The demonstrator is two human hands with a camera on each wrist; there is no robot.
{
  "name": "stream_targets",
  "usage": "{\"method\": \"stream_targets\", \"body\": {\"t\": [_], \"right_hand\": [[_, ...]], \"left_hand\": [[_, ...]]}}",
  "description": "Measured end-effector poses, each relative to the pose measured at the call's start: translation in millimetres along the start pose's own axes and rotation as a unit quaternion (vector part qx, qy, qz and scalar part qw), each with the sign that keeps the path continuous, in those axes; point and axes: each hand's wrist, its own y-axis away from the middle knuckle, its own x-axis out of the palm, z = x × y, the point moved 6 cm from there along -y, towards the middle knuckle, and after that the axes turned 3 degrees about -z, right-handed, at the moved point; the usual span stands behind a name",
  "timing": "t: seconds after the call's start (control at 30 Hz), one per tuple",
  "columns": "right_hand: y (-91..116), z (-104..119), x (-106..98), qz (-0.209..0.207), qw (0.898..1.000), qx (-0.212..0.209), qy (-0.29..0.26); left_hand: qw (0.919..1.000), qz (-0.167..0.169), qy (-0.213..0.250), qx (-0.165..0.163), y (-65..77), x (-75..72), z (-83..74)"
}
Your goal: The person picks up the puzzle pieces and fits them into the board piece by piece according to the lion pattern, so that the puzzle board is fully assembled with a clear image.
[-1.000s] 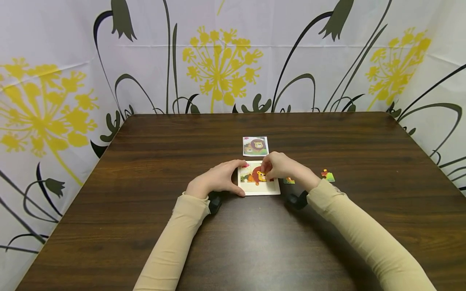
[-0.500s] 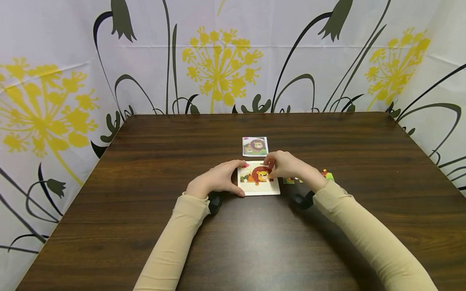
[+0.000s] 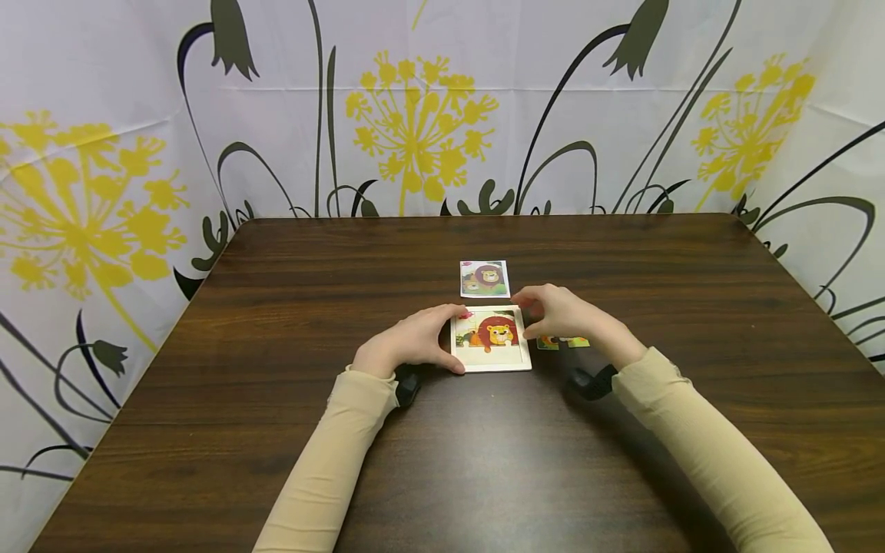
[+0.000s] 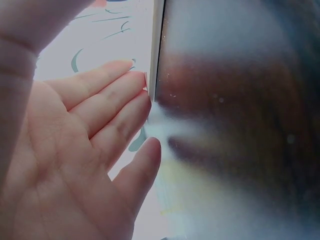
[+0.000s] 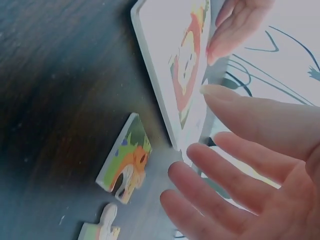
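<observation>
A small framed puzzle board [image 3: 492, 359] lies on the table, its upper part filled with lion-picture pieces and its lower strip bare and pale. At its left edge my left hand [image 3: 415, 339] holds it, fingertips at the far corner and thumb at the near corner. Over the right edge, my right hand [image 3: 568, 316] hovers with relaxed, spread fingers and nothing between them. In the right wrist view, a loose puzzle piece [image 5: 131, 162] with orange and green print lies beside the board. Another piece [image 5: 102, 227] is partly cut off by the frame edge.
A picture card [image 3: 484, 279] of lions lies just beyond the board. The dark wooden table [image 3: 311, 292] reaches back to a flower-printed curtain [image 3: 290, 107]. Both wrists carry black cameras; the right one [image 3: 593, 382] sits low over the table.
My right hand has drawn back to the right from the lion's face on the board, and its fingers have spread. My left hand stays at the board's left edge.
</observation>
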Motion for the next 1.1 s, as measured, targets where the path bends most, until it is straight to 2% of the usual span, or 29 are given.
{"method": "stream_targets", "body": {"t": [0.2, 0.47, 0.73, 0.97, 1.1], "right_hand": [[10, -4, 0, 0.015, 1.0, -0.018, -0.018], [23, -14, 1, 0.021, 0.999, -0.025, -0.002], [37, -25, -5, 0.017, 0.999, -0.038, 0.002], [53, -43, -12, 0.013, 1.0, -0.011, -0.007], [60, -51, -18, 0.009, 1.0, -0.008, -0.005]], "left_hand": [[1.0, -0.001, -0.001, 0.001, 0.5, -0.3, -0.7], [0.9999, -0.005, 0.001, 0.01, -0.1, -0.4, -2.2], [1.0, 0.002, 0.003, -0.001, 1.0, 0.0, -0.9], [1.0, 0.0, 0.003, 0.002, 0.9, 0.1, -1.2], [1.0, 0.002, 0.006, 0.0, 1.1, 0.2, -2.0]]}}
